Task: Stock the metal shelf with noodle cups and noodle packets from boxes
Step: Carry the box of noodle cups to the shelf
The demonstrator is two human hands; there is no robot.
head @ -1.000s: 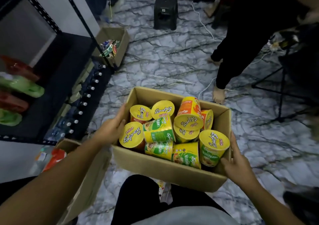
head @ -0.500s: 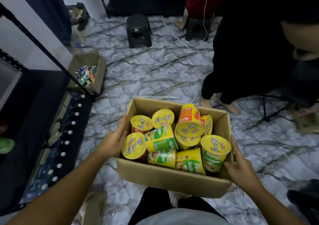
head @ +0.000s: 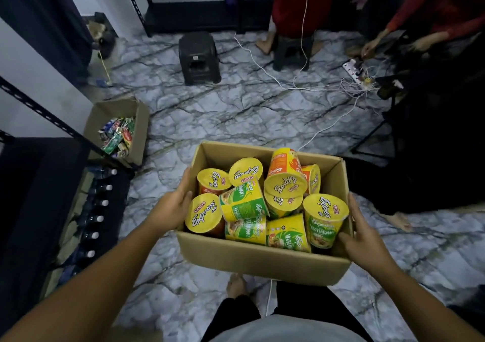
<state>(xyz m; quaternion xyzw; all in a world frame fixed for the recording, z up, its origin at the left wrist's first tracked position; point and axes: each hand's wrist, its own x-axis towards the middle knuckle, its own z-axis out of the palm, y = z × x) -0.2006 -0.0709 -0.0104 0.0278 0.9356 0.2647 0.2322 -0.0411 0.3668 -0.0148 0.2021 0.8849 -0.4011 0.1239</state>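
Observation:
An open cardboard box [head: 252,257] hangs in the air in front of me, filled with several yellow noodle cups [head: 244,205], some upright and some on their sides. My left hand [head: 170,207] grips the box's left wall with fingers curled over the rim. My right hand [head: 364,239] grips the right wall near the front corner. The black metal shelf [head: 39,184] stands at the left, with a row of bottles [head: 98,218] on its low level.
A second cardboard box [head: 139,129] with noodle packets [head: 116,135] sits on the marble floor by the shelf corner. A black stool [head: 198,58] stands farther back. White cables [head: 301,87] and a power strip cross the floor at right, near other people's legs and a stand.
The box has stayed in both hands while my view lifted and swung right: the shelf's stocked levels slid out of sight at left, and the far stools and cables came into view.

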